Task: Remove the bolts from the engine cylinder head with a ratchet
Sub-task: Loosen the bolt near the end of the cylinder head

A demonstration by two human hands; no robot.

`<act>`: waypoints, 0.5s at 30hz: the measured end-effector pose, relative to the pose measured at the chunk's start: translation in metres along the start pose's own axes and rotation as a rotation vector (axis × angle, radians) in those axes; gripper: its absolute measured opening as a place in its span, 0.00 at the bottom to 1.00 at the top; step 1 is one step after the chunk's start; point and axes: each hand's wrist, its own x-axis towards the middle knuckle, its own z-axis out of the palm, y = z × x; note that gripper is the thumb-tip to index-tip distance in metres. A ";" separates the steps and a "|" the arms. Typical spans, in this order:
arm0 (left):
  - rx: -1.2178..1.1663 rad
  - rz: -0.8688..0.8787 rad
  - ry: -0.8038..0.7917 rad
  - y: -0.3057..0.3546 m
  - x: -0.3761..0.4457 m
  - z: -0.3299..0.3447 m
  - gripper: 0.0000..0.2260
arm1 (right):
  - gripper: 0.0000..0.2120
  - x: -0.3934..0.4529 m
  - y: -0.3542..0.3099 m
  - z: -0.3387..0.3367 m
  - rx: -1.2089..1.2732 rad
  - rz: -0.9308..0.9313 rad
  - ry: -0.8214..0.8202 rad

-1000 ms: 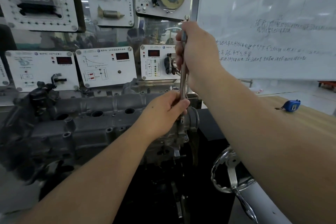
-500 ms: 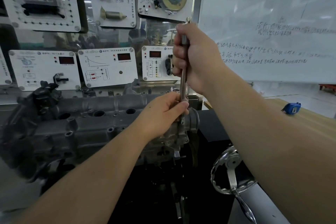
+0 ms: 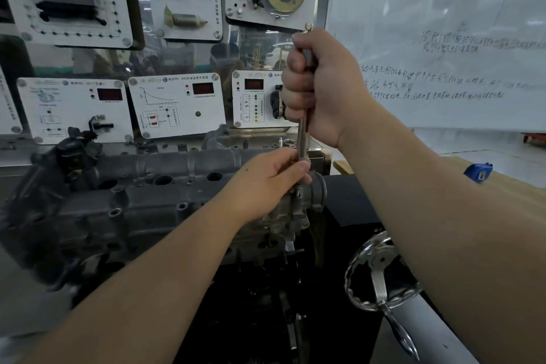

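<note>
White instrument panels (image 3: 177, 103) with red displays hang on the wall behind a grey cast-metal engine cylinder head (image 3: 141, 195), which lies across a dark stand and serves as the landmark for everything else.

At the right end of the cylinder head, the right hand (image 3: 319, 86) is clenched in a fist round the upper part of a slim silver steel ratchet handle (image 3: 302, 139), which stands nearly upright above the casting. Below the fist the bare shaft runs straight down to the head's right end. There the left hand (image 3: 271, 177) pinches the lower part of the shaft between thumb and curled fingers, its heel resting over the top edge of the casting. The socket and the bolt under it are hidden by the left hand, so whether the tool sits on a bolt cannot be told. Open round bores and small bolt bosses show along the casting to the left of the grip.

Against the earlier pictures, both hands hold the same places on the handle; the handle is just as upright, and the view has shifted only slightly.

Right of the cylinder head and lower, a chrome spoked handwheel (image 3: 375, 275) with a long crank grip stands on the stand. Farther right and behind, a blue tape measure (image 3: 477, 171) lies on a wooden bench top (image 3: 514, 189), under a whiteboard (image 3: 443, 38) bearing handwriting.
</note>
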 end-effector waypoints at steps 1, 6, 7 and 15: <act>-0.009 -0.004 0.008 0.000 0.001 0.001 0.10 | 0.20 -0.001 0.002 0.002 -0.005 -0.020 0.043; -0.042 -0.028 0.090 -0.001 0.004 0.007 0.15 | 0.16 -0.003 0.006 0.016 -0.153 -0.174 0.360; -0.025 -0.028 0.098 -0.001 0.005 0.007 0.18 | 0.15 -0.003 0.005 0.017 -0.136 -0.176 0.375; -0.005 -0.011 -0.001 -0.006 0.001 0.002 0.06 | 0.18 -0.001 0.002 -0.003 0.031 -0.081 0.113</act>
